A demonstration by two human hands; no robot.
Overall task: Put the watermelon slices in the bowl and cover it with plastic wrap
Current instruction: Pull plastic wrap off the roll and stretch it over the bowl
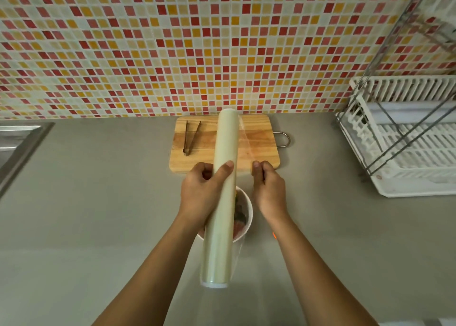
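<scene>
A long pale roll of plastic wrap is held above the counter, pointing away from me. My left hand grips the roll around its middle. My right hand pinches the loose edge of clear film, which is drawn a little way off the roll's right side. Under the roll stands a white bowl with pink watermelon slices inside, mostly hidden by the roll and my left hand.
A wooden cutting board lies behind the bowl by the tiled wall, with metal tongs on its left part. A white dish rack stands at the right. A steel sink edge is at the far left.
</scene>
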